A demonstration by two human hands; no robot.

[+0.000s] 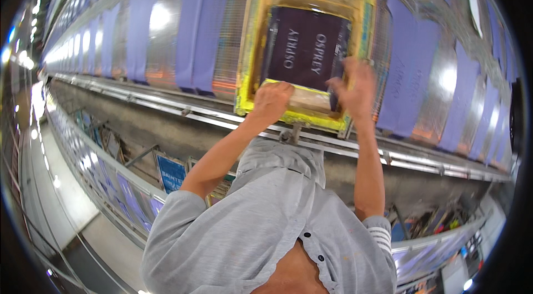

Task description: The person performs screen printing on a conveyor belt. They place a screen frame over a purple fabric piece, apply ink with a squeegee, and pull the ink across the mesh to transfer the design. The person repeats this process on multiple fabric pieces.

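Note:
A rectangular printing screen [248, 44], its frame edged in bright yellow, lies on the long bench before me. Inside it is a dark panel [302, 44] with pale lettering. My left hand [273, 101] is closed at the near left part of the frame, with its fingers curled over the near inner edge. At the right side is my right hand [358, 86], blurred by motion, with the thumb pointing left. A dark narrow bar [335, 101], perhaps a squeegee, stands along the panel's right side under that hand. Whether the fingers grip it is not clear.
Purple fabric pieces [411, 66] lie in a row along the shiny bench on both sides. A metal rail [216, 120] runs along its near edge. Behind me stand another bench with purple pieces [130, 191], a blue framed panel [171, 173] and clutter on lower shelves.

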